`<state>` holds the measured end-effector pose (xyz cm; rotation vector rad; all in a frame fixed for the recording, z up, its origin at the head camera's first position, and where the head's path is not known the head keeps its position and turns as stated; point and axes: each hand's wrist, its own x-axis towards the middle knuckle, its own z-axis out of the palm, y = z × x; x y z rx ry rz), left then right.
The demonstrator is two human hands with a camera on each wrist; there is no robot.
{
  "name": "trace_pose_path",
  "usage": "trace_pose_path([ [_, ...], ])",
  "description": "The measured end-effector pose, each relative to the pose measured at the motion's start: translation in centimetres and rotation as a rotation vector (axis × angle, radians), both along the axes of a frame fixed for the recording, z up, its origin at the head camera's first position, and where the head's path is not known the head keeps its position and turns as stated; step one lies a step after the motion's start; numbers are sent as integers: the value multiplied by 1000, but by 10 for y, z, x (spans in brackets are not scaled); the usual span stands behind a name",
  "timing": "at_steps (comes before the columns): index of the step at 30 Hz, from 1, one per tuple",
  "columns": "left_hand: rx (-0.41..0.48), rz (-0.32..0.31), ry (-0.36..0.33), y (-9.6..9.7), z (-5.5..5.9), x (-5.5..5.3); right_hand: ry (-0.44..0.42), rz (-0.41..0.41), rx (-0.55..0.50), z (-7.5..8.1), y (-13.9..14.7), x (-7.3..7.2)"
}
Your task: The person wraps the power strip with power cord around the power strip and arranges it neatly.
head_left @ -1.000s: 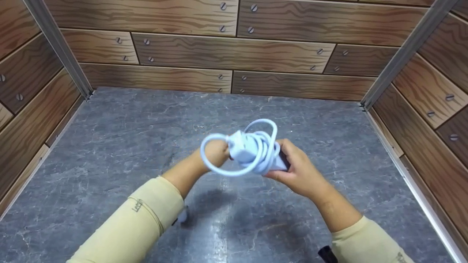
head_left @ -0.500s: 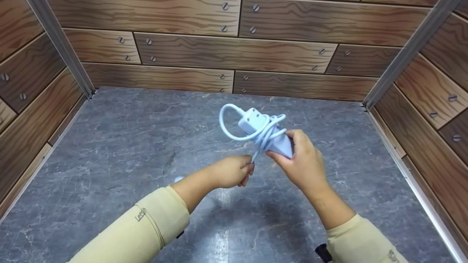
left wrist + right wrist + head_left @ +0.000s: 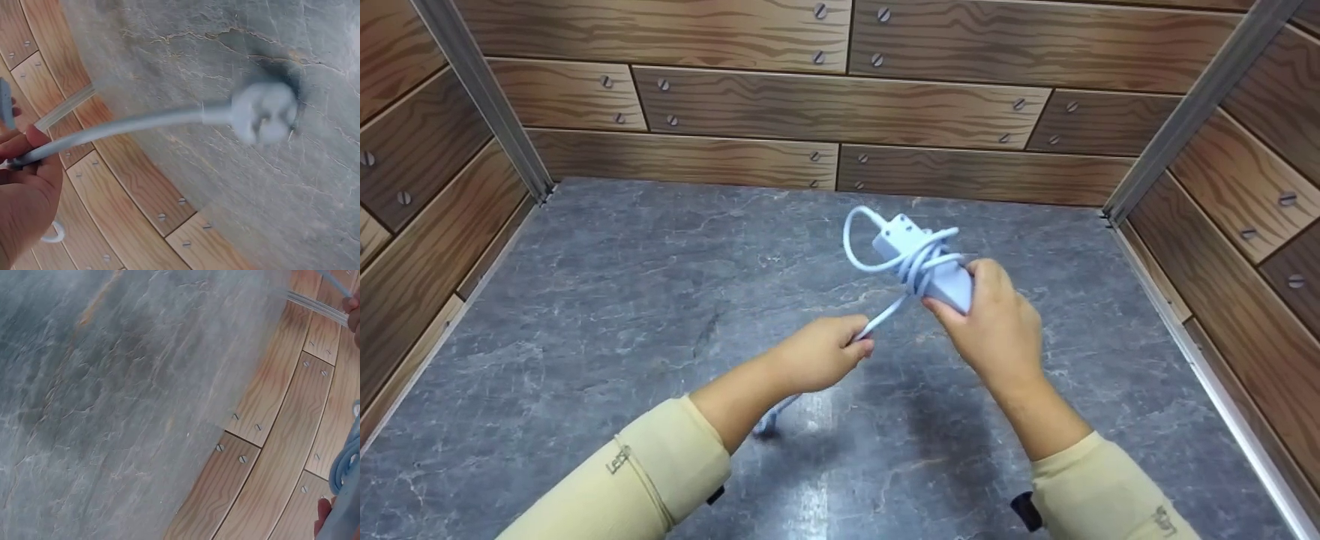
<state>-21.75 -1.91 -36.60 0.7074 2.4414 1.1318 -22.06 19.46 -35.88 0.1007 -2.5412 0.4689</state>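
A white power strip [image 3: 950, 286] is held up above the floor, its cord [image 3: 916, 264] wound several times round its body. My right hand [image 3: 999, 330] grips the strip's near end; the far end, with socket holes, tilts up and left. A loop of cord sticks out there. My left hand [image 3: 816, 352] pinches the cord's free length, drawn straight from the windings. Below that hand hangs the plug [image 3: 264, 112], blurred in the left wrist view, with its cord running to my fingers [image 3: 36, 138]. The right wrist view catches only an edge of the strip [image 3: 344, 512].
The grey marbled floor [image 3: 660, 285] is enclosed by wood-plank-patterned walls [image 3: 840, 105] at the back and both sides. Metal corner posts [image 3: 484, 97] stand at the back left and back right. A pale metal strip [image 3: 1222, 405] edges the right side.
The power strip has lifted away and right, turning its socket end upward. My left hand has come out from behind it and drawn a length of cord down and left.
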Motion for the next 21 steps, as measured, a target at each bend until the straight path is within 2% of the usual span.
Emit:
trace_pose_path([
  [5,-86,-20,123,-4,3,2,103,27,161,-8,2,0],
  [8,-147,-23,202,-7,9,2,167,39,250,-11,4,0],
  [10,-197,-26,236,-9,15,4,175,42,282,-13,6,-1],
  [13,-282,-29,316,-9,24,7,127,56,314,-14,10,0],
  [17,-405,-37,513,-7,33,10,-3,116,365,-11,12,2],
  [19,-460,-68,627,-7,38,10,-60,155,396,-10,12,3],
  [21,-495,-127,729,-7,43,10,-98,199,421,-9,12,5],
])
